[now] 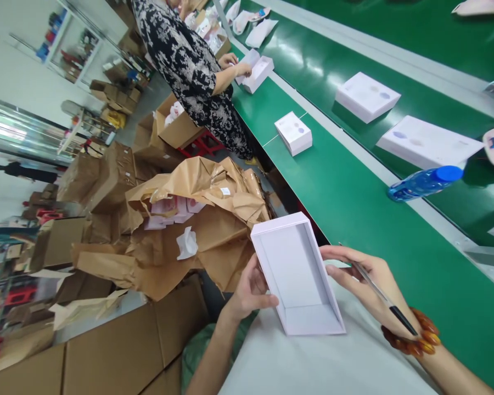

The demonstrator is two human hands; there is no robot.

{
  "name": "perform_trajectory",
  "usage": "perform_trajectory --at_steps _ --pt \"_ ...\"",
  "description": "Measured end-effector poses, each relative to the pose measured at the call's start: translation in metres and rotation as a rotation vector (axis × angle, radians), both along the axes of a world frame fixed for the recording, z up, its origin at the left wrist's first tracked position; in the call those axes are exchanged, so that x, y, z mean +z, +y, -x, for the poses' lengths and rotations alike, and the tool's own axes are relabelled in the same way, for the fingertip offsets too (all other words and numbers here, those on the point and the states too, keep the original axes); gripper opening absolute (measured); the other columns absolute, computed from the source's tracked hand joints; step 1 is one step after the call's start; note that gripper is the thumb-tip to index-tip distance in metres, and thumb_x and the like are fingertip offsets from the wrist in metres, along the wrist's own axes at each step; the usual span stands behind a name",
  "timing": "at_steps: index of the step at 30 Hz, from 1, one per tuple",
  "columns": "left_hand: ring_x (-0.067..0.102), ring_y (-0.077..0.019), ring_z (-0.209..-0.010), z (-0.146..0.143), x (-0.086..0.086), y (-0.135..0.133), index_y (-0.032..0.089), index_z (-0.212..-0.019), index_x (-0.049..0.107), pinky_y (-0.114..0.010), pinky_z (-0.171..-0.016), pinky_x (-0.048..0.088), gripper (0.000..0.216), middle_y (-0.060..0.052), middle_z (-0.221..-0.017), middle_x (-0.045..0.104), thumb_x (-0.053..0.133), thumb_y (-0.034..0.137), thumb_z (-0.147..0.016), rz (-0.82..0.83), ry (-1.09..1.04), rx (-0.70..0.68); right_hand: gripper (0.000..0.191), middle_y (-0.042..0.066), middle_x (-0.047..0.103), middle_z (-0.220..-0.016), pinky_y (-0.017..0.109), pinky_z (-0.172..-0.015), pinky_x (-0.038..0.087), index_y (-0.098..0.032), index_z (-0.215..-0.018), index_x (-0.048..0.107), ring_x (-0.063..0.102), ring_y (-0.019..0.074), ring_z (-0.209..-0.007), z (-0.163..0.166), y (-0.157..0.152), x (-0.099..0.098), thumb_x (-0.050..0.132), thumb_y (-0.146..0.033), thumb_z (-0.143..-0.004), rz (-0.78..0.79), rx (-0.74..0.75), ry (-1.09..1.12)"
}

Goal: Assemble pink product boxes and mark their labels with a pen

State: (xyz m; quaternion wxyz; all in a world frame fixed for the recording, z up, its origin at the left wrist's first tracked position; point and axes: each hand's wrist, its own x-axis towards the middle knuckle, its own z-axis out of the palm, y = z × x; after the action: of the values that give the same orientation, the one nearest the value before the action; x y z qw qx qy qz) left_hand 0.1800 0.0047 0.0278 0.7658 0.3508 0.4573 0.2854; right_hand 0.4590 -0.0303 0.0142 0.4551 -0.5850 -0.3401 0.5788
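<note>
L hand [251,288] pinches the pale box [296,269] b/w both hands, open side up, prob for a clear look in. R hand [372,280] has a pen [379,293] tucked in, prob so fingertips can steady the box.

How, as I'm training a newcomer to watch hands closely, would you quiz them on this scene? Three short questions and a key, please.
1. Which of the person's own hands holds the pen? A) left B) right C) neither
2. True or false: a lid covers the box in the person's left hand.
3. Fill in: the bottle has a ___ cap.

Key: 1. B, the right hand. 2. False; the box is open. 3. Blue.
</note>
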Motion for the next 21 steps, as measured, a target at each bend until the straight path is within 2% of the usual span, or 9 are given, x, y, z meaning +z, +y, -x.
perform_trajectory --at_steps 4,8,11,16,18,21 --pt "0.078 -0.0247 -0.099 -0.001 0.003 -0.001 0.027 -0.149 0.070 -0.035 -0.089 0.064 0.098 -0.008 -0.116 0.082 0.114 0.040 -0.063 -0.006 0.021 -0.022 0.057 0.012 0.091 -0.121 0.039 -0.074 0.076 -0.028 -0.113 0.095 0.089 0.0309 -0.087 -0.003 0.000 0.003 0.086 -0.078 -0.086 -0.022 0.059 -0.018" --pt "0.076 -0.0215 -0.091 -0.002 0.004 -0.002 0.029 -0.149 0.066 -0.033 -0.084 0.063 0.096 -0.005 -0.113 0.080 0.113 0.041 -0.066 -0.003 0.022 -0.048 0.057 0.014 0.091 -0.121 0.040 -0.074 0.076 -0.026 -0.113 0.095 0.089 0.0338 -0.092 -0.006 0.001 0.003 0.087 -0.076 -0.086 0.007 0.068 -0.021" --pt "0.074 -0.0201 -0.091 -0.003 0.003 -0.002 0.029 -0.146 0.068 -0.031 -0.082 0.062 0.092 -0.005 -0.112 0.078 0.112 0.041 -0.066 -0.040 -0.004 -0.059 0.052 0.013 0.091 -0.120 0.041 -0.078 0.077 -0.026 -0.113 0.095 0.090 0.0321 -0.089 -0.009 0.002 -0.001 0.089 -0.070 -0.085 -0.022 0.085 -0.003" --pt "0.072 -0.0229 -0.095 0.001 -0.004 -0.001 0.028 -0.145 0.070 -0.033 -0.085 0.062 0.094 -0.006 -0.112 0.077 0.112 0.053 -0.064 -0.132 0.052 -0.070 0.048 0.010 0.091 -0.125 0.040 -0.079 0.077 -0.026 -0.129 0.091 0.090 0.0304 -0.092 -0.009 0.001 -0.012 0.080 -0.059 -0.096 -0.117 0.132 -0.038" --pt "0.070 -0.0210 -0.094 0.003 -0.009 -0.001 0.029 -0.145 0.069 -0.032 -0.084 0.060 0.095 -0.005 -0.110 0.075 0.111 0.057 -0.064 -0.181 0.073 -0.070 0.044 0.007 0.091 -0.124 0.040 -0.081 0.078 -0.024 -0.133 0.089 0.090 0.0288 -0.093 -0.004 -0.001 -0.015 0.074 -0.051 -0.101 -0.190 0.155 -0.101" --pt "0.065 -0.0163 -0.087 0.004 -0.014 -0.002 0.030 -0.146 0.068 -0.027 -0.079 0.058 0.091 -0.003 -0.107 0.072 0.108 0.059 -0.070 -0.267 0.084 -0.082 0.041 0.008 0.090 -0.131 0.036 -0.076 0.078 -0.023 -0.142 0.079 0.089 0.0247 -0.089 0.008 -0.007 -0.014 0.068 -0.035 -0.104 -0.310 0.056 -0.258"
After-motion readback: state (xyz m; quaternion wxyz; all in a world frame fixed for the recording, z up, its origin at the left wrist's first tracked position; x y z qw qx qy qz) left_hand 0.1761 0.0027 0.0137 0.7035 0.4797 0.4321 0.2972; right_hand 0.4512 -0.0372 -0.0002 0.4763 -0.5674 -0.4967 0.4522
